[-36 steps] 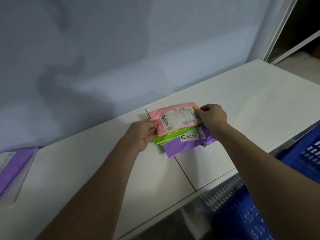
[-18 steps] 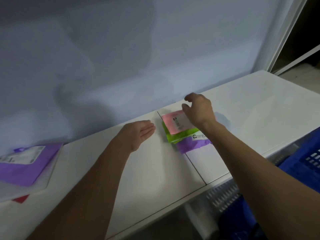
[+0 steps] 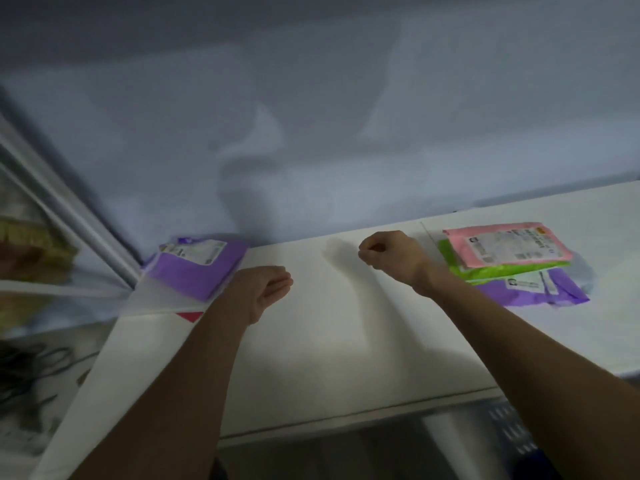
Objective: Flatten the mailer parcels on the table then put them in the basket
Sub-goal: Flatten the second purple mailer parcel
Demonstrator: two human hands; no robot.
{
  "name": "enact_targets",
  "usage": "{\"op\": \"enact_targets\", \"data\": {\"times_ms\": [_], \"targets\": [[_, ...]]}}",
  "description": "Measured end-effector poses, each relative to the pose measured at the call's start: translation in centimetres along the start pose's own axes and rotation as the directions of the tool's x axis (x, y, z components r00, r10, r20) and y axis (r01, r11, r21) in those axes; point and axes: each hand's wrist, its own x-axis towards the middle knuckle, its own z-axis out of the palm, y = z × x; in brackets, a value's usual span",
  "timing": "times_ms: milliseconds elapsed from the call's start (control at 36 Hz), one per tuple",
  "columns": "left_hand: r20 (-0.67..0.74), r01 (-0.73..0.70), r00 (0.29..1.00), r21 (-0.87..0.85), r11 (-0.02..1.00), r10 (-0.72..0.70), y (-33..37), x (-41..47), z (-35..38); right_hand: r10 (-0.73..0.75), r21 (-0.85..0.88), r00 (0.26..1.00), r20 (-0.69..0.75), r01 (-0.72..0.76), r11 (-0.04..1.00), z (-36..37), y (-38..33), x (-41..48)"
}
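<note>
On the right of the white table [image 3: 329, 341] lies a stack of three flat mailers: a pink mailer [image 3: 502, 244] on top, a green mailer [image 3: 491, 270] under it, a purple mailer [image 3: 533, 289] at the bottom. A second purple mailer [image 3: 197, 265] with a white label lies at the far left, on a pale sheet with a red corner [image 3: 188, 316] showing. My left hand [image 3: 265, 289] hovers just right of that purple mailer, fingers loosely curled, holding nothing. My right hand [image 3: 388, 254] hangs over the table's middle, fingers curled shut, empty, left of the stack.
A grey wall runs behind the table. A white frame [image 3: 69, 209] slants at the left with blurred clutter behind it. Dark cables [image 3: 31, 368] lie on the floor at the lower left. A bit of blue basket [image 3: 512, 431] shows under the table's front edge at the right.
My right hand has let go of the pink mailer and moved left, away from the stack. The view has swung left, bringing the left purple mailer closer to my left hand.
</note>
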Motion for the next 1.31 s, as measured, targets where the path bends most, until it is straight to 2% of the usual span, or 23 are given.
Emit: {"op": "enact_targets", "data": {"times_ms": [167, 361, 556, 778, 1000, 1306], "targets": [[-0.120, 0.014, 0.992, -0.114, 0.993, -0.028, -0.4, 0.6, -5.9, 0.018, 0.055, 0.996, 0.087, -0.023, 0.998, 3.7, -1.4, 1.0], [-0.237, -0.004, 0.971, -0.175, 0.985, -0.038, -0.4, 1.2, -10.6, 0.064, 0.203, 0.984, 0.166, -0.097, 0.974, 9.6, -3.6, 2.8], [-0.336, -0.019, 0.939, -0.252, 0.968, -0.069, 0.6, 2.7, -13.9, 0.076, 0.230, 0.964, 0.256, -0.137, 0.964, 15.9, -5.3, 3.2], [-0.308, 0.003, 0.946, -0.304, 0.953, -0.101, 0.2, 5.6, -14.3, 0.044, 0.215, 0.950, 0.310, -0.116, 0.970, 18.9, -5.5, 3.7], [-0.280, -0.014, 0.954, -0.396, 0.918, -0.107, -0.3, 8.1, -14.3, 0.068, 0.195, 0.954, 0.290, -0.129, 0.972, 18.5, -4.4, 4.1], [-0.257, 0.039, 0.957, -0.347, 0.937, -0.135, -1.0, 9.4, -14.1, 0.080, 0.207, 0.964, 0.254, -0.135, 0.969, 16.9, -4.0, 3.4]]}}
